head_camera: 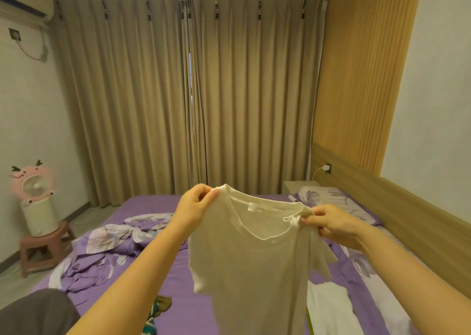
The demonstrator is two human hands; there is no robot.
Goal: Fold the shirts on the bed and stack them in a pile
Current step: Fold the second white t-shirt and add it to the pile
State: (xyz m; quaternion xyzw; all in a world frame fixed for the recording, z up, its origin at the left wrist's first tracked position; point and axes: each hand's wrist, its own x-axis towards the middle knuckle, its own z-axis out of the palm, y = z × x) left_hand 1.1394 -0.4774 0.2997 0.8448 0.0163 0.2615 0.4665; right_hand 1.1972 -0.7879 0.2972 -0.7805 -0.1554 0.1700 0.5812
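A cream-white shirt (pixel 254 266) hangs in the air in front of me, above the purple bed (pixel 183 278), its neck opening facing me. My left hand (pixel 196 204) pinches its left shoulder. My right hand (pixel 334 224) pinches its right shoulder, where the fabric is bunched. Another white garment (pixel 328 306) lies on the bed at the lower right, partly behind the hanging shirt. A dark patterned garment (pixel 156 311) lies on the bed near my left forearm.
A rumpled purple floral quilt (pixel 107 250) covers the bed's left side and a pillow (pixel 331 199) lies at the head. A wooden headboard (pixel 407 222) runs along the right. A pink fan on a stool (pixel 38 207) stands at the left. Curtains close the far wall.
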